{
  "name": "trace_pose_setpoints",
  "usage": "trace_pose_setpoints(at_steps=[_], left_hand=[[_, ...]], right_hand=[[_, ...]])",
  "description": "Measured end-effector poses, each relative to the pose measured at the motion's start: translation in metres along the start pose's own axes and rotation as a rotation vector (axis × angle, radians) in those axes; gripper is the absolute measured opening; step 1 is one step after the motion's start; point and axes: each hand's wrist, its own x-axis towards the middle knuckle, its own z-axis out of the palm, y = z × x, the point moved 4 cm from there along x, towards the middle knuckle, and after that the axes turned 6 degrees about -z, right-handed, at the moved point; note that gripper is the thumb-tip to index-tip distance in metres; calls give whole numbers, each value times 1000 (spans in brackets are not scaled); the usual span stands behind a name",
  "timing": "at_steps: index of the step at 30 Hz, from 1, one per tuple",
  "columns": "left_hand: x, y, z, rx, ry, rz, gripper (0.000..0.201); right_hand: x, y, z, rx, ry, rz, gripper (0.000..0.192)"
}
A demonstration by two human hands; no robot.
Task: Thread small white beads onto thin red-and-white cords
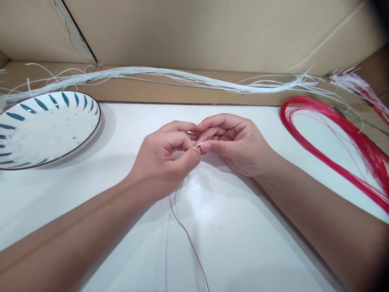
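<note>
My left hand [167, 156] and my right hand [240, 144] meet over the white tabletop, fingertips touching. Both are closed in a pinch, thumb against fingers, on a small bit of red and white cord [198, 146]. The fingers cover most of it, so its exact form is hidden. Below my left hand a thin red cord [190, 239] trails down towards the near edge of the view. Beside it hangs a fainter pale cord [166, 247], which seems to come from the same hand.
A white oval plate [51, 129] with dark green strokes stands at left, tiny clear bits on it. Along the cardboard back wall [194, 36] lies a bundle of white cords [170, 73]. A red cord coil [316, 156] lies at right, near a red-and-white bundle [352, 83].
</note>
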Motion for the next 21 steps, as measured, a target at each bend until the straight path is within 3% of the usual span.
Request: trace_pose_setpoints(at_steps=[21], left_hand=[[1,-2,1,-51,0,58,21]], right_hand=[[1,0,2,78,-13,-26,22]])
